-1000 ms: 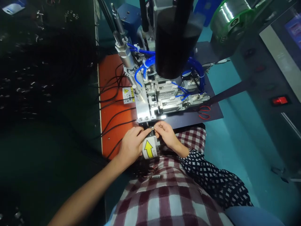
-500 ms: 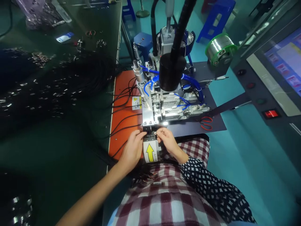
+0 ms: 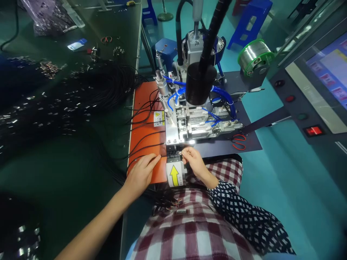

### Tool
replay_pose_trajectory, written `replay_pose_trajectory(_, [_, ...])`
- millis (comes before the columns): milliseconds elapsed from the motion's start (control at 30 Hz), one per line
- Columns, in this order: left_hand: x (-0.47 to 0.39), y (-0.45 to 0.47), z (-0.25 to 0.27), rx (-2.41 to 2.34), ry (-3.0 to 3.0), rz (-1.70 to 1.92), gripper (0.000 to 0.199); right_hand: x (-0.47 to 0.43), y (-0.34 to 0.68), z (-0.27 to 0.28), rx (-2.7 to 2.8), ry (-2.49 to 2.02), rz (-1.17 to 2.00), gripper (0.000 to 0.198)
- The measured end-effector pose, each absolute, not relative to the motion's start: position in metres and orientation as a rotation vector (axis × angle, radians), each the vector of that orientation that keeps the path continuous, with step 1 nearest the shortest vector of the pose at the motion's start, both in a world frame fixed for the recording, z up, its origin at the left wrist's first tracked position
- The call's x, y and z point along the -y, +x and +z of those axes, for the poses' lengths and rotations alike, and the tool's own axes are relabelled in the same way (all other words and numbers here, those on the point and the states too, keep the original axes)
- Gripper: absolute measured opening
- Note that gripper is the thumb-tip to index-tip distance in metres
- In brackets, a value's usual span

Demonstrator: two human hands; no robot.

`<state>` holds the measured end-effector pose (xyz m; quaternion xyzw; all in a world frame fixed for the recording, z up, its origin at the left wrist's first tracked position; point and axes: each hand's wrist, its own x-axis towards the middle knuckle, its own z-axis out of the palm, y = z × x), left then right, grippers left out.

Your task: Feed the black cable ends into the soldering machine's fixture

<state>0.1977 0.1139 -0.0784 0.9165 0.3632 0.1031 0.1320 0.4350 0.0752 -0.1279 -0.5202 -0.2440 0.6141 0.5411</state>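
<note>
My left hand (image 3: pixel 141 173) is over the orange plate (image 3: pixel 146 139), its fingers closed on a thin black cable (image 3: pixel 163 156) that runs right into the black fixture (image 3: pixel 172 157) at the machine's front. My right hand (image 3: pixel 193 159) is at the fixture's other side, thumb and forefinger pinched on the cable's small shiny end (image 3: pixel 180 153). Its exact form is too small to make out. Just below is a white label with a yellow arrow (image 3: pixel 174 176). Behind my hands stands the machine (image 3: pixel 200 122) with metal cylinders and blue tubes.
More black cables (image 3: pixel 146 135) cross the orange plate from a large bundle (image 3: pixel 108 85) on the dark table. Red-handled scissors (image 3: pixel 239 142) lie right of the machine. A spool of wire (image 3: pixel 255 57) and a control panel (image 3: pixel 300 108) stand farther right. Cable ends (image 3: pixel 175 205) rest near my lap.
My left hand has slid left and slightly down, away from the fixture, along the cable. My right hand stays pinched at the fixture's right side. The view has shifted slightly.
</note>
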Motion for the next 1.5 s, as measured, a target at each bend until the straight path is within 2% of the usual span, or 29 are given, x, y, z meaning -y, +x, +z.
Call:
replay_pose_trajectory(267, [-0.107, 0.194, -0.084, -1.059, 2.695, 0.296, 0.055, -0.057, 0.45, -0.137, 0.418, -1.349, 1.378, 0.04])
replay_pose_trajectory(467, [-0.13, 0.209, -0.082, -1.171, 2.689, 0.247, 0.051, -0.045, 0.458, -0.137, 0.385, -1.385, 1.36, 0.039])
replay_pose_trajectory(633, [-0.156, 0.219, -0.06, -1.136, 2.608, 0.333, 0.044, -0.042, 0.465, -0.132, 0.39, -1.371, 1.366, 0.034])
replay_pose_trajectory(700, [-0.148, 0.212, -0.042, -1.029, 2.546, 0.322, 0.034, -0.038, 0.471, -0.126, 0.388, -1.361, 1.357, 0.032])
replay_pose_trajectory(800, [-0.118, 0.198, -0.016, -0.66, 2.563, -0.212, 0.026, -0.032, 0.48, -0.114, 0.385, -1.341, 1.337, 0.028])
replay_pose_trajectory(833, [-0.108, 0.194, -0.01, -0.672, 2.628, -0.348, 0.026, -0.03, 0.482, -0.11, 0.389, -1.341, 1.344, 0.028])
replay_pose_trajectory(967, [-0.088, 0.182, -0.005, -0.764, 2.811, -0.602, 0.027, -0.029, 0.48, -0.096, 0.465, -1.345, 1.369, 0.027])
replay_pose_trajectory(1267, [-0.108, 0.136, -0.011, -0.938, 2.83, -0.443, 0.033, -0.03, 0.471, -0.078, 0.624, -1.365, 1.416, 0.029])
replay_pose_trajectory(1500, [-0.124, 0.107, 0.001, -0.695, 3.025, -0.231, 0.033, -0.03, 0.469, -0.07, 0.749, -1.381, 1.388, 0.029])
